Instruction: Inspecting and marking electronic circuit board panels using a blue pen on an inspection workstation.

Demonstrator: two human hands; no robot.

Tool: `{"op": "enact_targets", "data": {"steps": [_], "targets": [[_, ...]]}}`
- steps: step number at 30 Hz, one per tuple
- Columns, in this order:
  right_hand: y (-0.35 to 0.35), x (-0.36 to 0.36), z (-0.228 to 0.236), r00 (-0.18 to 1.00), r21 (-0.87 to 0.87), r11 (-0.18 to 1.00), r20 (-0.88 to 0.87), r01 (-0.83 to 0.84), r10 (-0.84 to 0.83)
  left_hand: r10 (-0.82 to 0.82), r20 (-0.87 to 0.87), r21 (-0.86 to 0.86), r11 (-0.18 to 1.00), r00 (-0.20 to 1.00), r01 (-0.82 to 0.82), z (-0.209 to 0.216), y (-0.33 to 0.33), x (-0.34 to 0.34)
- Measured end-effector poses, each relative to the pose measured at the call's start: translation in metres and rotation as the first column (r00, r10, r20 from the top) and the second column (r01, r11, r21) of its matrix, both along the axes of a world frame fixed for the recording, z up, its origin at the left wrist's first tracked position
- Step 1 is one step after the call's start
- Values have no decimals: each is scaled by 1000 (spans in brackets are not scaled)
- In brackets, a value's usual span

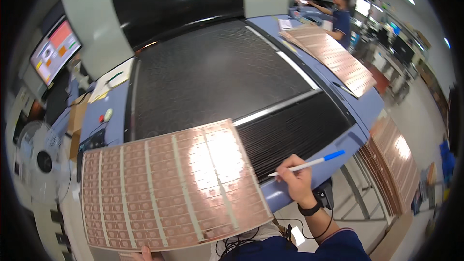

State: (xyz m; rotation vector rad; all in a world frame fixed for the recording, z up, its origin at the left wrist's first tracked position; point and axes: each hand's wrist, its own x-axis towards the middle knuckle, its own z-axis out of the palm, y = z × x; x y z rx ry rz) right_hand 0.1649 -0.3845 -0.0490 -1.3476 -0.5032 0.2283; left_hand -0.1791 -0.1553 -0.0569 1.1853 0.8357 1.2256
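My left hand, mostly hidden below the sheet, grips the lower edge of a large copper-coloured circuit board panel. Rows of small repeated patterns and pale strips run across the panel, and light glares off its right part. It lies tilted over the near edge of a machine's dark bed. To the right of the panel, my right hand is closed around a white marker pen with a blue end. The pen's tip points left, close to the panel's right edge; I cannot tell whether it touches anything.
More copper panels lie stacked on the blue ledge at right, beside a dark pen. Another stack leans below. At left are a screen, a fan and a red button. A co-worker stands far right.
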Motion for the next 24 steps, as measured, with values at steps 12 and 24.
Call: {"op": "enact_targets", "data": {"steps": [12,24], "targets": [[-25,31,-39,978,-25,991,171,129,-123,551,538,-59,779,638,-624,14,-71,-248],[-10,13,-9,987,-41,999,161,33,-26,450,-879,272,744,157,-611,-313,-121,-413]]}}
